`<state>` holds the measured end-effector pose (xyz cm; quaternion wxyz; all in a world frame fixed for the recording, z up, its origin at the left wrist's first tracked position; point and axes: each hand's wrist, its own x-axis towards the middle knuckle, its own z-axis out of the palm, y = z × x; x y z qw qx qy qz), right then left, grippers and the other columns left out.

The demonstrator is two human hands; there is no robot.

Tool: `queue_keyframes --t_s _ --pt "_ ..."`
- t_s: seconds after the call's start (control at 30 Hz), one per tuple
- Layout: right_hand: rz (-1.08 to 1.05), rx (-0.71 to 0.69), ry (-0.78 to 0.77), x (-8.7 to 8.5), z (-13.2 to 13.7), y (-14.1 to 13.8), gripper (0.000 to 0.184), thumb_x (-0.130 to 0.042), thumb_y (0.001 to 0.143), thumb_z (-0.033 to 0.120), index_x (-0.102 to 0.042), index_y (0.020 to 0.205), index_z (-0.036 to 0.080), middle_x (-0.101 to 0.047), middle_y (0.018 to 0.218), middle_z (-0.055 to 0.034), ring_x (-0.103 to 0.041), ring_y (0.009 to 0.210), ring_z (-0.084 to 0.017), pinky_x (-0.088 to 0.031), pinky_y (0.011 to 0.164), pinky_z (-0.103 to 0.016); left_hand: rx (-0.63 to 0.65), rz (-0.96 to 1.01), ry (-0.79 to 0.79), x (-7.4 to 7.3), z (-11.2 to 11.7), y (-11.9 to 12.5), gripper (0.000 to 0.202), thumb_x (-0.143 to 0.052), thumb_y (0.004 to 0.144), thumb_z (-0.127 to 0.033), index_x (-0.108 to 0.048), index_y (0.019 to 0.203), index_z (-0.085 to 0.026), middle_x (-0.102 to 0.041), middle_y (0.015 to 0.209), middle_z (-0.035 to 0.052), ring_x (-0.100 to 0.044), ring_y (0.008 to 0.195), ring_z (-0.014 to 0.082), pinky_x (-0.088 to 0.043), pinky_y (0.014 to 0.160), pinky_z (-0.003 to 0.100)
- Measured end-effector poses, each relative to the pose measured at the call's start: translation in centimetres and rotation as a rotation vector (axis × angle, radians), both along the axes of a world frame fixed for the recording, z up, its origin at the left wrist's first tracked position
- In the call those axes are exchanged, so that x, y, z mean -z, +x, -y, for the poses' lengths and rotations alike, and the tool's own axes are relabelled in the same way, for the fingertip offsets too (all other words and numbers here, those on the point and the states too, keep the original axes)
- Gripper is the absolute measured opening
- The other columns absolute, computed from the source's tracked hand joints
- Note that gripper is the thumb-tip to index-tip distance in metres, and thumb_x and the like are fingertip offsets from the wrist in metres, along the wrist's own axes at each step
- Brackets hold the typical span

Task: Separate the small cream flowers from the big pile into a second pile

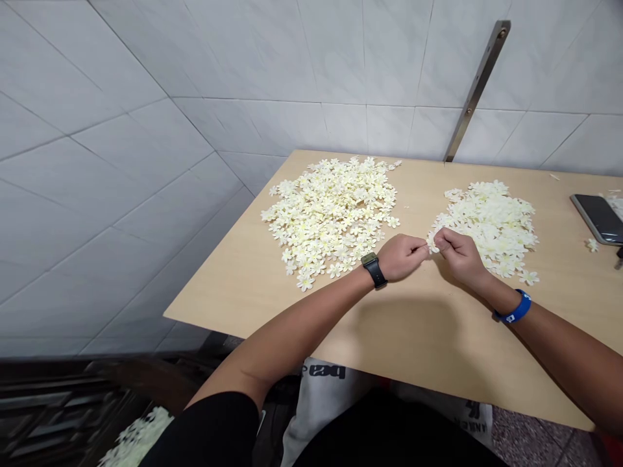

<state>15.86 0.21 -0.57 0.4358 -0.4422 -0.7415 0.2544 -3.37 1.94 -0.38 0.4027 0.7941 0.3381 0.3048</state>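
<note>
Against a white tiled wall (121, 162), a pale wooden table (438, 337) carries two heaps of cream artificial flowers: a looser heap (331, 217) on the left and a denser heap (489, 224) on the right, with a phone (598, 217) beyond it. Over the gap between them, the left hand (402, 257), wearing a black watch (374, 270), and the right hand (460, 254), wearing a blue wristband (513, 307), pinch one small flower (430, 244) with closed fingers.
</note>
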Motion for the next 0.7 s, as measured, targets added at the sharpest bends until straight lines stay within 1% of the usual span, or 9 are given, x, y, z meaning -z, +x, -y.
queue_keyframes --t_s 0.07,0.17,0.3,0.4,0.47,0.57,0.67,0.7 --pt "0.028 -0.014 0.022 -0.14 0.27 -0.18 0.031 -0.052 0.099 0.036 -0.052 0.071 0.022 -0.048 0.059 0.0018 -0.043 0.056 -0.015 -0.033 0.057 -0.030 -0.026 0.004 -0.013 0.06 -0.03 -0.05 0.037 -0.045 0.091 -0.034 -0.035 0.059 -0.019 -0.035 0.055 -0.0036 -0.031 0.056 0.0099 -0.022 0.059 0.030" --pt "0.065 0.027 0.038 -0.07 0.52 -0.56 0.030 -0.051 0.097 0.032 -0.049 0.069 0.023 -0.046 0.056 0.0025 -0.042 0.053 -0.014 -0.031 0.055 -0.030 -0.012 0.016 0.008 0.32 -0.25 -0.27 0.038 -0.045 0.090 -0.035 -0.030 0.059 -0.020 -0.030 0.056 -0.0042 -0.028 0.056 0.0093 -0.021 0.059 0.030" --pt "0.084 0.054 0.045 0.29 0.65 -0.94 0.029 -0.050 0.097 0.032 -0.048 0.070 0.023 -0.048 0.058 0.0017 -0.044 0.056 -0.015 -0.033 0.057 -0.031 -0.055 -0.026 0.055 0.56 -0.63 -0.35 0.036 -0.046 0.088 -0.034 -0.029 0.058 -0.020 -0.028 0.056 -0.0043 -0.027 0.056 0.0092 -0.020 0.059 0.030" --pt "0.091 0.079 0.027 0.38 0.61 -0.92 0.029 -0.051 0.096 0.032 -0.046 0.069 0.023 -0.047 0.059 0.0016 -0.044 0.056 -0.015 -0.033 0.057 -0.031 0.031 -0.014 0.061 0.47 -0.63 -0.25 0.036 -0.045 0.088 -0.035 -0.029 0.059 -0.020 -0.028 0.056 -0.0044 -0.027 0.056 0.0092 -0.021 0.058 0.030" --pt "0.076 0.084 0.013 0.31 0.56 -0.82 0.031 -0.051 0.097 0.034 -0.046 0.068 0.023 -0.048 0.059 0.0011 -0.044 0.056 -0.015 -0.033 0.057 -0.031 0.034 -0.022 0.077 0.31 -0.49 -0.18 0.037 -0.045 0.088 -0.035 -0.029 0.059 -0.020 -0.028 0.055 -0.0043 -0.027 0.055 0.0094 -0.021 0.058 0.030" --pt "0.060 0.055 0.014 0.15 0.55 -0.65 0.035 -0.051 0.099 0.042 -0.049 0.070 0.023 -0.049 0.059 0.0003 -0.044 0.057 -0.016 -0.034 0.058 -0.032 -0.030 -0.050 0.080 0.06 -0.19 -0.12 0.038 -0.045 0.089 -0.035 -0.028 0.058 -0.020 -0.029 0.055 -0.0039 -0.027 0.055 0.0097 -0.021 0.058 0.030" --pt "0.060 0.036 0.020 0.12 0.57 -0.56 0.040 -0.051 0.100 0.050 -0.050 0.070 0.023 -0.048 0.057 0.0005 -0.042 0.056 -0.016 -0.033 0.057 -0.032 -0.009 -0.050 0.079 -0.08 -0.02 -0.10 0.038 -0.044 0.090 -0.035 -0.029 0.059 -0.020 -0.029 0.055 -0.0039 -0.028 0.055 0.0098 -0.022 0.059 0.030" --pt "0.059 0.034 0.023 0.14 0.55 -0.55 0.041 -0.051 0.100 0.052 -0.050 0.070 0.023 -0.048 0.057 0.0006 -0.042 0.056 -0.016 -0.033 0.057 -0.032 -0.020 -0.061 0.080 -0.10 -0.04 -0.10 0.037 -0.044 0.090 -0.035 -0.030 0.059 -0.020 -0.030 0.055 -0.0038 -0.029 0.055 0.0099 -0.022 0.059 0.031"
